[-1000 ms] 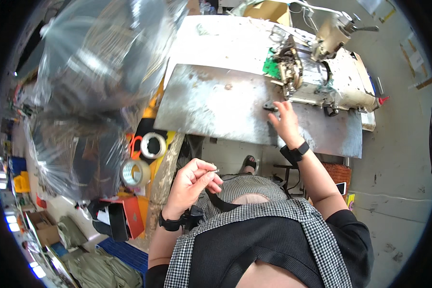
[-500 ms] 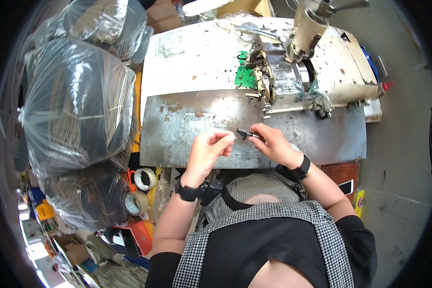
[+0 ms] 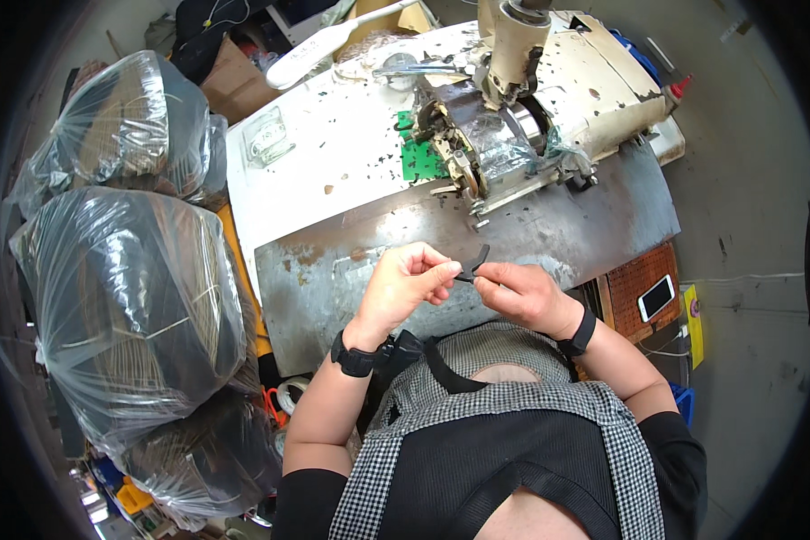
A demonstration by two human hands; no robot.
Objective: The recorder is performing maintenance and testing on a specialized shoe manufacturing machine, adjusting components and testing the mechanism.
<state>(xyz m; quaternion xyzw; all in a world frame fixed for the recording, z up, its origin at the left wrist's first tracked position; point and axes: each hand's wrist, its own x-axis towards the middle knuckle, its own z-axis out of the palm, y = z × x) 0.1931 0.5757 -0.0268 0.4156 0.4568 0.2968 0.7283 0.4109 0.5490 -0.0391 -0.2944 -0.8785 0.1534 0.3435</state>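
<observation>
My left hand [image 3: 409, 286] and my right hand [image 3: 524, 295] meet over the metal front plate of the work table. Between their fingertips is a small black strip [image 3: 481, 257], bent, with one end sticking up. The thumb and fingers of my right hand pinch it. My left hand is also closed in a pinch, and its fingertips reach the strip's lower end. Just beyond my hands stands a sewing machine [image 3: 504, 135], with metal parts and a cream body, on the table.
Black scraps lie around a green patch [image 3: 421, 160] on the white tabletop [image 3: 333, 148]. Large plastic-wrapped bundles [image 3: 130, 306] stand at the left. To the right, a phone [image 3: 656, 298] rests on a brown surface. A red-tipped bottle [image 3: 677, 90] is at the far right end.
The whole view has swung, so the table appears tilted. My left fingertips have come from just beside the black strip to its end, and the strip now points upward.
</observation>
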